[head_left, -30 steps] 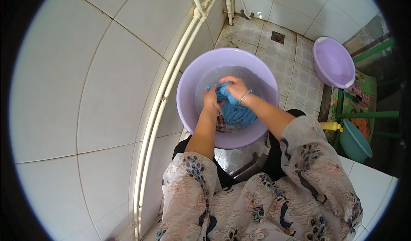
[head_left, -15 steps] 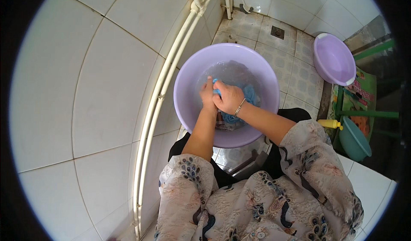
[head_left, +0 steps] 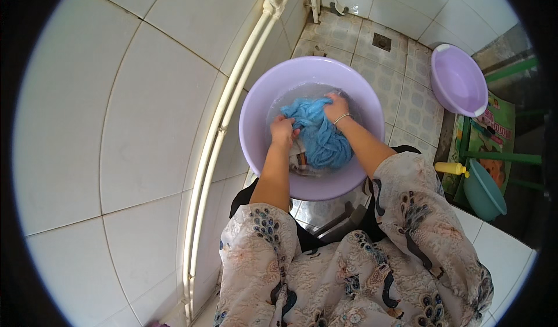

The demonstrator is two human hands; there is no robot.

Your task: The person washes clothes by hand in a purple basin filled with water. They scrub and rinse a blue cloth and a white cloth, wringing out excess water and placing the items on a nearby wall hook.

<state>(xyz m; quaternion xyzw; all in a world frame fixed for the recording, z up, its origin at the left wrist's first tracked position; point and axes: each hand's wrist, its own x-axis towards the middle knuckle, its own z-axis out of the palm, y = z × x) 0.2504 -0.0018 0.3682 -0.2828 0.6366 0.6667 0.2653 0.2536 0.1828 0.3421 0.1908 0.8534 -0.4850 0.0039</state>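
Observation:
A large round purple basin holds cloudy water. In it lies a wet blue cloth, bunched toward the near right and spread at its far end. My left hand grips the cloth's left edge, fingers closed on it. My right hand, with a bracelet at the wrist, pinches its far right edge. The cloth stretches between the two hands. Beneath it, a pale checked cloth shows in part near the left hand; the rest is hidden.
White pipes run along the tiled wall on the left. A smaller purple basin stands at the far right, above a green rack. A teal basin and a yellow bottle are nearby. The floor has a drain.
My hands were close together over the bunched blue cloth. They have moved apart, left and right, and the cloth is now spread out between them.

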